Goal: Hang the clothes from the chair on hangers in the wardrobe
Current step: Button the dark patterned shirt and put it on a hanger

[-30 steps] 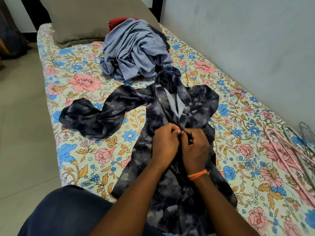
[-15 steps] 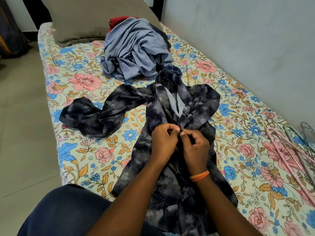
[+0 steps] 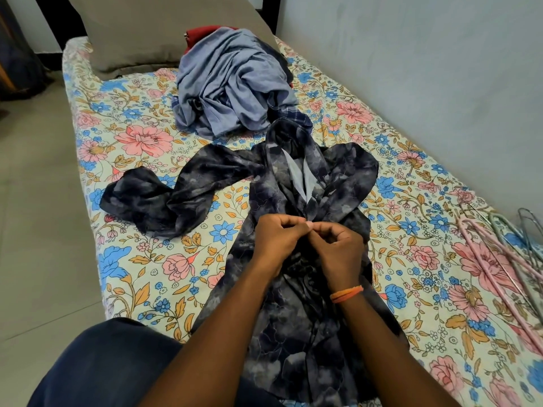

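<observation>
While nothing hangs yet, head view lists:
- dark patterned shirt [image 3: 296,289] spread on floral bed [image 3: 132,259]; left hand [image 3: 276,239] and right hand [image 3: 340,251] each in narrow pinch grip at its front opening, likely working button.
- blue-grey clothes heap [image 3: 235,86] near pillow [image 3: 158,30], untouched.
- hangers [image 3: 499,259] beside wall, none in use.
- wardrobe not in view.
Judged early stage: every garment left.

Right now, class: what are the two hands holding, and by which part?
Both the left hand and right hand pinch the dark shirt at its front opening, below the collar.
</observation>
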`<state>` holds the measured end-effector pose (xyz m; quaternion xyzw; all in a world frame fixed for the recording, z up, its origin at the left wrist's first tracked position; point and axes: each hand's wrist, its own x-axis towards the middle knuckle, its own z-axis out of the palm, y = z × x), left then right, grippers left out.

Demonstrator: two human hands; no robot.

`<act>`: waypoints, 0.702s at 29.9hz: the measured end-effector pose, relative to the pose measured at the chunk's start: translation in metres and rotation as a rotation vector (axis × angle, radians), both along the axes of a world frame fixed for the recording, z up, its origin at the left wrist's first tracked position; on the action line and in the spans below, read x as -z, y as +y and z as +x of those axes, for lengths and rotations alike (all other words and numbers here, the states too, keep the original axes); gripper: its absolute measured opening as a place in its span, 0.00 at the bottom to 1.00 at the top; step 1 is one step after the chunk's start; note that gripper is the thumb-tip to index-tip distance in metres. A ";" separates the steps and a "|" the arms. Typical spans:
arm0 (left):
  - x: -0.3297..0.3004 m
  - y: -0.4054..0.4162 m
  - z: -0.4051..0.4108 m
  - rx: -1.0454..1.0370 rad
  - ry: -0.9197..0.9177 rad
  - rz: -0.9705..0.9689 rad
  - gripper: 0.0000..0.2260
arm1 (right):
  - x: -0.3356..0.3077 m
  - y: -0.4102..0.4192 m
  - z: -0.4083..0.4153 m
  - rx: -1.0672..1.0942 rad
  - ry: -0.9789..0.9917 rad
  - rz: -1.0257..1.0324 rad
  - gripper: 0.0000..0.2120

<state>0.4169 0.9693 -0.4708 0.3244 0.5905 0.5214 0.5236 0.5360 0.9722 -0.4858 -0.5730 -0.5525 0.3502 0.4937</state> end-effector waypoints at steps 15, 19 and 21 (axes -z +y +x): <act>0.006 0.005 0.007 -0.059 -0.035 -0.091 0.04 | 0.004 0.005 0.004 -0.031 0.198 -0.177 0.05; 0.004 0.005 0.008 -0.049 -0.087 -0.070 0.06 | 0.006 0.009 0.007 -0.049 0.189 -0.181 0.05; 0.004 0.005 0.006 -0.025 -0.124 -0.078 0.06 | 0.005 0.011 0.009 -0.068 0.227 -0.228 0.05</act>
